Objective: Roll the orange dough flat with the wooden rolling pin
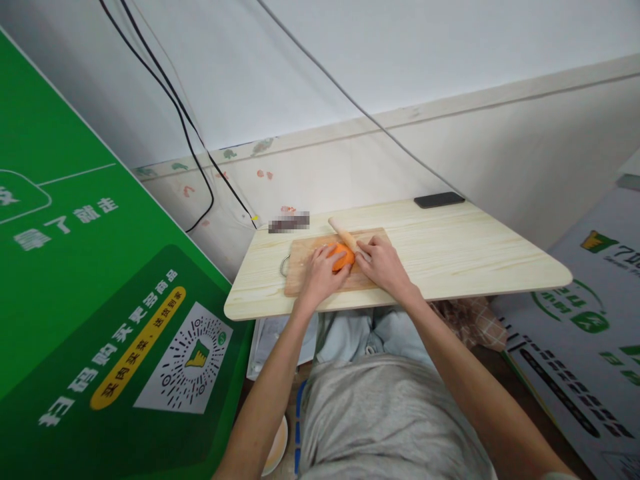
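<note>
Holds an orange lump (341, 255) on the wooden cutting board (296, 283) with the left hand (320, 275), curling fingers over the far side and setting the thumb on the near side. Grips, with the right hand (381, 265), the near end of what looks like a wooden rolling pin (341, 230), slanting away just beside the lump. Cannot tell rolling pin and lump as touching or apart.

Seems underway rather than finished: already set out on the desk (475, 250), near its front edge, with 2 hands engaged. Shows the lump as 1 thick mass, apparently not yet flattened or divided. Cannot judge how much remains, with much of the lump hidden under fingers. Lying well apart, at the far edge: a black phone (440, 200).
</note>
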### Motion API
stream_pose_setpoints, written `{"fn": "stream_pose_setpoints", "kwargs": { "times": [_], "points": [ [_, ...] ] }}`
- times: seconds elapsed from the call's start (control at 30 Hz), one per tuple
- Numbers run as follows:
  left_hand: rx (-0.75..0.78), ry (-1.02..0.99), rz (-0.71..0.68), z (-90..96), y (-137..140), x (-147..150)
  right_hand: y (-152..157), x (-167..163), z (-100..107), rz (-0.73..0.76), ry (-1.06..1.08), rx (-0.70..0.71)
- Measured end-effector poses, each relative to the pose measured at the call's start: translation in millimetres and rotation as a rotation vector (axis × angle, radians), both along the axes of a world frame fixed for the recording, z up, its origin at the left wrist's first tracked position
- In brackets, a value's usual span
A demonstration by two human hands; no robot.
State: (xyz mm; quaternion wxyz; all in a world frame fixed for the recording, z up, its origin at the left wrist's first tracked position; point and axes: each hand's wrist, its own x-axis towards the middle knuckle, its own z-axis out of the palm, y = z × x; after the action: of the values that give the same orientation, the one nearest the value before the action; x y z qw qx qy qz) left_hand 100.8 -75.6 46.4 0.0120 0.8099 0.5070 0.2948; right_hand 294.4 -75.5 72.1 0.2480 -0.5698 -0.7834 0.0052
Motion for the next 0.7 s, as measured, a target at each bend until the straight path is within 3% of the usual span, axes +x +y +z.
{"fn": "stream_pose_setpoints", "kwargs": {
  "times": [0.33,0.53,0.7],
  "points": [
    [-0.003,0.024,0.018,0.2,-0.8,0.1,-7.7,-21.5,-2.7,-0.058,-0.045,-0.001],
    [-0.013,-0.005,0.021,2.4,-3.3,2.1,-1.6,-7.7,-7.0,0.034,0.010,0.041],
    [-0.020,-0.027,0.187,3.2,-6.1,7.8,11.7,3.6,-5.7,0.057,0.066,0.012]
  ]
}}
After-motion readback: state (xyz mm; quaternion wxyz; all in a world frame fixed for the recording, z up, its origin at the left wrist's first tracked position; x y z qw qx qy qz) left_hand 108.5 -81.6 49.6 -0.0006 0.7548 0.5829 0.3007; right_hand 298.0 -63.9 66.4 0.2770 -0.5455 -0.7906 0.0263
